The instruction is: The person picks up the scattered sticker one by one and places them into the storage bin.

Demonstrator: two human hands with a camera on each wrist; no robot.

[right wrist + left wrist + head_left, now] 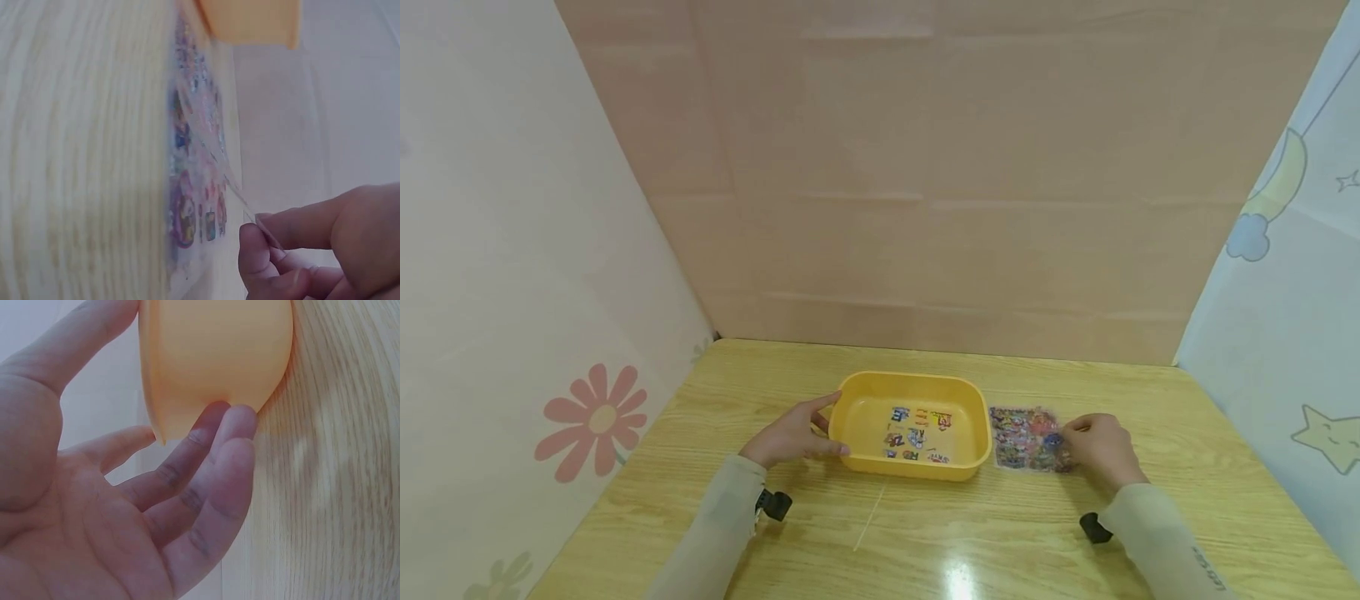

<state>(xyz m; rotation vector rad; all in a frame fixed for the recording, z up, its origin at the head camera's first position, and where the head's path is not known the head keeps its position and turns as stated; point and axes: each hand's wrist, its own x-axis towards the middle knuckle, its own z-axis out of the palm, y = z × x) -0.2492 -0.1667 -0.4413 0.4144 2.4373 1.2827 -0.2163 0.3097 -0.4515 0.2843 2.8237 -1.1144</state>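
A yellow plastic tub (910,473) stands on the table, with several small cartoon stickers (917,435) lying on its floor. At its left end is my left hand (796,432). In the left wrist view, the fingertips (234,450) of that hand rest against the tub's outer wall (219,350), while its thumb reaches the rim. To the right of the tub lies a stack of colourful sticker sheets (1017,437). Between thumb and finger, my right hand (1101,450) pinches the edge of a thin sticker sheet (219,159), which slants up from the others in the right wrist view.
The wood-grain table (790,358) ends at a tan back wall (925,208). Pale patterned walls (1300,333) rise on both sides. Each wrist carries a small black device (777,505) on a strap.
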